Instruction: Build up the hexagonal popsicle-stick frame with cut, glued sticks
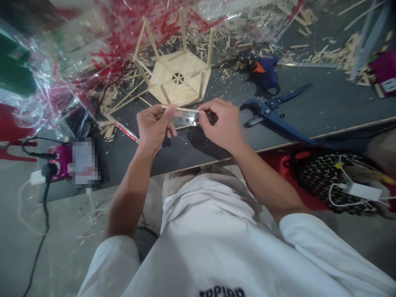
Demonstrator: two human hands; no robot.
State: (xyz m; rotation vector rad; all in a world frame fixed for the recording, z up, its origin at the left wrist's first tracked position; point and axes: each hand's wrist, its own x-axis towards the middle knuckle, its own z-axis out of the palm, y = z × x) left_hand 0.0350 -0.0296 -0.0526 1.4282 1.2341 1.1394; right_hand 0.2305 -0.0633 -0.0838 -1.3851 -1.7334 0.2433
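The shirt (210,239), below the grip, reads "adidas" upside down. The left hand (154,126) and right hand (222,123) pinch a slim, pale, straight stick (187,109) along a ruler (185,118) with tiny, illegible markings. Just beyond sits a many-sided wooden frame (193,66).

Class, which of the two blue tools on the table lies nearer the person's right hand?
The long-handled cutter, lying close beside the right hand; the other, the glue gun with the orange trigger, lies farther back.
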